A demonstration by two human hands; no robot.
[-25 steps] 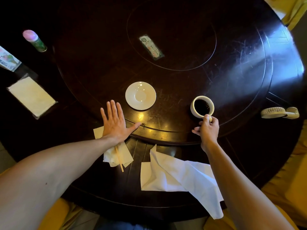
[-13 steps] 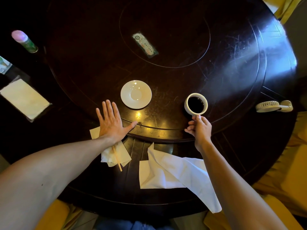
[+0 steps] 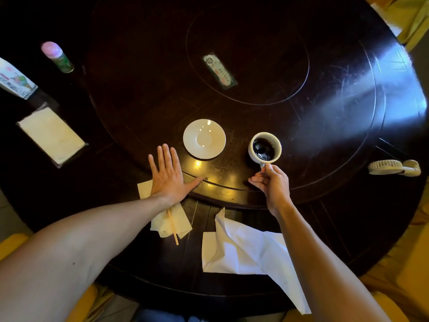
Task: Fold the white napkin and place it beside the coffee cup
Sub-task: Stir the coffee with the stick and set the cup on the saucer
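No writing can be read. The card [image 3: 220, 71] flat on the table [image 3: 325, 66] bears green and red print, too small and blurred to make out. The carton [image 3: 14, 80] at the far left edge shows coloured print, also unreadable, and the frame cuts it off. The bottle [image 3: 57, 56] with a pink cap stands beside it; its label is indistinct.

The napkin [image 3: 246, 252] lies loose and unfolded at the near table edge. One corner stands up, the far end hangs over the rim, and the right forearm hides part of it. A smaller cream tissue [image 3: 171, 223] lies partly under the left wrist, with a wooden stick [image 3: 173, 226] across it. The pack [image 3: 51, 134] of pale sheets sits well to the left in shadow. The fan [image 3: 392, 168] lies near the right edge.

The left hand [image 3: 166, 176] rests flat on the table, fingers spread, grasping nothing. The right hand [image 3: 271, 184] pinches the handle of the cup [image 3: 264, 148]; the handle itself is mostly covered by the fingers. The cup holds dark liquid and stands near the empty saucer [image 3: 204, 138], not on it, well apart from the napkin.

Against the frame half a second ago, the cup and right hand sit closer to the saucer; the left hand, napkin and tissue lie as before.
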